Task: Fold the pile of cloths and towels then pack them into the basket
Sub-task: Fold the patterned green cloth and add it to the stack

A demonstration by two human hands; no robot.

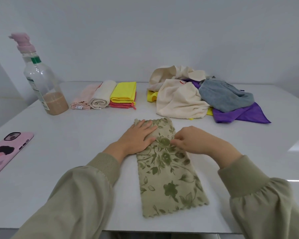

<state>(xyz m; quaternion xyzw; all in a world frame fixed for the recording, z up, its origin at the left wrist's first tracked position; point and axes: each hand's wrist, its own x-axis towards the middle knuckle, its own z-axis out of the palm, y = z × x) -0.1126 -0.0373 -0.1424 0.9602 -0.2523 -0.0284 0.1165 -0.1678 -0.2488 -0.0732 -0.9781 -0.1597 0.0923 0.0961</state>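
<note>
Head view: two hands are seen on one floral cloth [169, 173], which is laid at the centre of the white table [76, 135]. The left hand [136, 137] is pressed flat on the cloth's far left corner, fingers straight and spread. The right hand [195, 140] is curled, and a pinch of the cloth's right edge is held between thumb and fingertips.

Four folded pieces are lined up in the upper middle of the frame: a pink cloth [83, 97], a cream roll [102, 95] touching it, and a yellow cloth [123, 92] stacked on a coral cloth [121, 104]. One loose pile [197, 95] is heaped at upper right; cream, grey, purple and yellow pieces are made out in it, but an exact count cannot be given.

One pump bottle [41, 80] is stood at upper left, and one pink phone [7, 150] is laid at the left edge.

Bare table is left on both sides of the floral cloth, wider on the left towards the phone. The cloth's near scalloped edge is kept short of the table's front edge.

The floral cloth is folded into a long strip. Its long axis is run from the lower centre of the frame up to the centre, with the far end tilted slightly left.
</note>
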